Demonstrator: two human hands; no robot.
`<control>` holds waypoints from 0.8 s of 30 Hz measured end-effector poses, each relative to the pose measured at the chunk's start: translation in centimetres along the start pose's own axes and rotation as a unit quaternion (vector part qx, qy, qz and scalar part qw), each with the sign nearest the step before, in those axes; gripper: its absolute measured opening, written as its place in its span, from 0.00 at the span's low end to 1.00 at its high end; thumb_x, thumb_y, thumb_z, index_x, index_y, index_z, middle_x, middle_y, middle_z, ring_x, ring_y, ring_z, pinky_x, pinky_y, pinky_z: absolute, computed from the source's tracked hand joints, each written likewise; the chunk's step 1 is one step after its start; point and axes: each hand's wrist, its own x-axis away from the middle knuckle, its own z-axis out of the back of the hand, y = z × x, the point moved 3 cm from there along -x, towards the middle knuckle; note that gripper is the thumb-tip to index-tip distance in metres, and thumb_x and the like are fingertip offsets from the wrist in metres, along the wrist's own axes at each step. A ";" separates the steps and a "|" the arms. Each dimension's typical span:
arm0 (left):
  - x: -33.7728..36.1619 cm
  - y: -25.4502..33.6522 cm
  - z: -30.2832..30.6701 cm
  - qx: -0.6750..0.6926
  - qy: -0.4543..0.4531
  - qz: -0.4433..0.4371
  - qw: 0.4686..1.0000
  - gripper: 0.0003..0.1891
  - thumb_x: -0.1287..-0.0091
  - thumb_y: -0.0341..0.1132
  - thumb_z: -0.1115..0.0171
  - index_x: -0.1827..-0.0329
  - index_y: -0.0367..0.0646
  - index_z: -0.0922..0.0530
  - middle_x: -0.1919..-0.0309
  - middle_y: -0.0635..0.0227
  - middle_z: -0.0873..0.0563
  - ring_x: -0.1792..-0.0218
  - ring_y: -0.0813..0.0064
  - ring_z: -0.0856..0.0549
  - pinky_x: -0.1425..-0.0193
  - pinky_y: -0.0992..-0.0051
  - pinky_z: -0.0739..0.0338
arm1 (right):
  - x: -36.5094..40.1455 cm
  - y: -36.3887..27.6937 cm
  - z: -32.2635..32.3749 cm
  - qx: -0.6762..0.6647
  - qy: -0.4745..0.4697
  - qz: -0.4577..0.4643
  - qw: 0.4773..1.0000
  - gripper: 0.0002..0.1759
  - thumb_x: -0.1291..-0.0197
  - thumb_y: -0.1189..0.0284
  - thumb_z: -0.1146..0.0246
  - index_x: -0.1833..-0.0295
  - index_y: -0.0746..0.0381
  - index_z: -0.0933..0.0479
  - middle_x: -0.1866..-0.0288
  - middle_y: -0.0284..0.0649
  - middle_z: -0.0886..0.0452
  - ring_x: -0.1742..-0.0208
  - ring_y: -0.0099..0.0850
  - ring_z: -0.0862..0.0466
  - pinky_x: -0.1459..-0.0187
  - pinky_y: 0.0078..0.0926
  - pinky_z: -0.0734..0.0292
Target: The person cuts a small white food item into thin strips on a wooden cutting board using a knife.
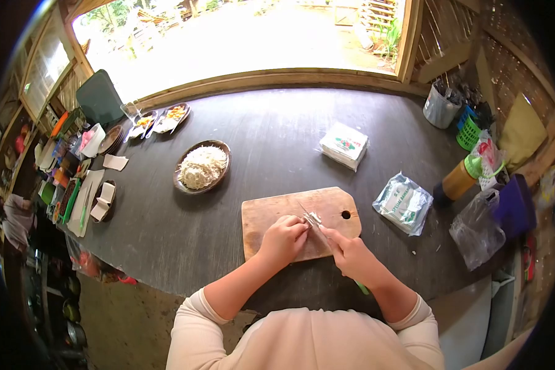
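Observation:
A wooden cutting board (265, 219) with a dark hole lies near the front of the dark table. My left hand (283, 238) is closed over the board, its fingertips pressed against small white pieces (312, 218). In my right hand (353, 254) is a knife (316, 229), its blade beside the white pieces and pointing away to the upper left. A bit of green shows under my right hand, perhaps the knife's handle. To the left of the board stands a dark round bowl (226, 174) heaped with white shreds (202, 168).
Two plastic-wrapped white packs (344, 145) (403, 203) lie right of centre. A bottle (459, 180), clear bag (478, 231) and green basket (468, 134) line the right edge. Plates of food (171, 117), a glass and white blocks stand at left. Someone's clothing shows far left.

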 end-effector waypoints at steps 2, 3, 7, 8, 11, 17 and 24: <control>0.0 0.0 0.0 0.002 -0.008 0.002 1.000 0.06 0.39 0.28 0.32 0.61 0.38 0.14 0.60 0.59 0.13 0.55 0.56 0.14 0.49 0.64 0.19 | 0.1 -0.7 0.2 -0.016 -0.011 -0.010 1.000 0.19 0.24 0.70 0.48 0.31 0.56 0.27 0.78 0.46 0.21 0.85 0.29 0.21 0.77 0.29 0.22; 0.0 -0.1 0.0 0.002 -0.008 0.003 1.000 0.06 0.39 0.28 0.32 0.61 0.38 0.14 0.60 0.59 0.13 0.55 0.56 0.14 0.49 0.64 0.19 | 0.1 -0.8 0.3 -0.016 -0.013 -0.011 1.000 0.19 0.24 0.70 0.48 0.31 0.56 0.27 0.78 0.46 0.21 0.85 0.29 0.21 0.77 0.29 0.22; 0.0 0.0 0.0 0.005 -0.005 0.002 1.000 0.06 0.39 0.28 0.33 0.62 0.37 0.14 0.60 0.58 0.13 0.55 0.56 0.14 0.49 0.64 0.19 | 0.1 -1.0 0.4 -0.026 -0.028 -0.033 0.999 0.20 0.24 0.70 0.48 0.30 0.56 0.27 0.79 0.45 0.22 0.85 0.28 0.23 0.77 0.28 0.23; 0.0 0.0 0.0 0.003 -0.006 0.001 1.000 0.06 0.39 0.28 0.33 0.62 0.37 0.14 0.60 0.58 0.13 0.55 0.56 0.14 0.49 0.64 0.19 | 0.1 -0.9 0.4 -0.023 -0.033 -0.042 0.998 0.20 0.24 0.70 0.48 0.30 0.56 0.27 0.79 0.44 0.22 0.86 0.27 0.23 0.76 0.28 0.23; 0.1 -0.1 0.0 0.003 -0.004 -0.001 1.000 0.05 0.40 0.28 0.33 0.62 0.37 0.14 0.60 0.58 0.13 0.55 0.56 0.14 0.49 0.64 0.19 | 0.2 -0.7 0.3 -0.019 -0.036 -0.039 0.998 0.20 0.24 0.71 0.48 0.30 0.56 0.27 0.79 0.44 0.23 0.85 0.27 0.23 0.76 0.27 0.24; 0.1 -0.3 -0.1 0.001 -0.013 0.002 1.000 0.05 0.40 0.28 0.33 0.62 0.38 0.14 0.61 0.59 0.14 0.55 0.56 0.14 0.49 0.64 0.19 | 0.3 -0.8 0.5 -0.028 -0.020 -0.024 0.999 0.21 0.25 0.72 0.48 0.29 0.56 0.27 0.79 0.43 0.23 0.85 0.26 0.23 0.76 0.26 0.24; 0.0 -0.2 -0.2 0.005 -0.002 -0.004 1.000 0.05 0.40 0.28 0.33 0.62 0.38 0.14 0.61 0.59 0.14 0.56 0.56 0.14 0.48 0.64 0.19 | 0.3 -1.5 0.7 -0.025 -0.042 -0.058 0.997 0.20 0.25 0.72 0.48 0.30 0.56 0.27 0.80 0.42 0.24 0.85 0.26 0.24 0.76 0.27 0.24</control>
